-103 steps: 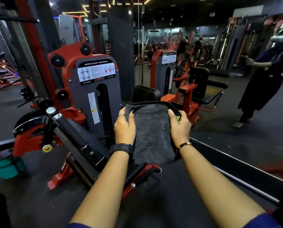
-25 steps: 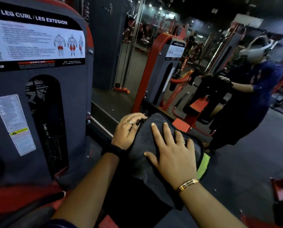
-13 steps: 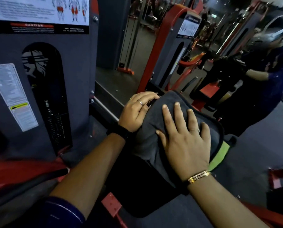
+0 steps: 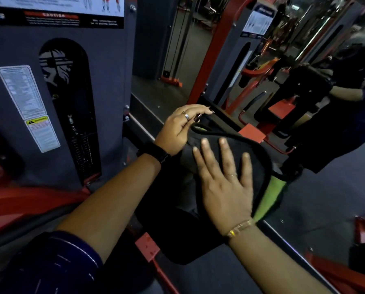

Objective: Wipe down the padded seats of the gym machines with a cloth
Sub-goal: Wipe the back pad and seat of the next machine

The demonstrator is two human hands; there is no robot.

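Observation:
A dark grey cloth [image 4: 255, 160] with a green underside lies draped over the top of the black padded backrest [image 4: 177, 236] of the leg machine. My right hand [image 4: 226, 183] presses flat on the cloth with fingers spread. My left hand [image 4: 180, 129] grips the upper left edge of the pad and cloth, fingers curled over the top. The pad under the cloth is mostly hidden.
The grey weight-stack housing [image 4: 56, 92] with labels stands close on the left. Red frame parts [image 4: 147, 249] run below the pad. A wall mirror [image 4: 262, 71] ahead reflects the machine and a person. Dark floor [image 4: 317, 200] lies to the right.
My right hand has slid down and right across the cloth. The left hand has shifted along the top edge. The view has moved closer and lower over the pad.

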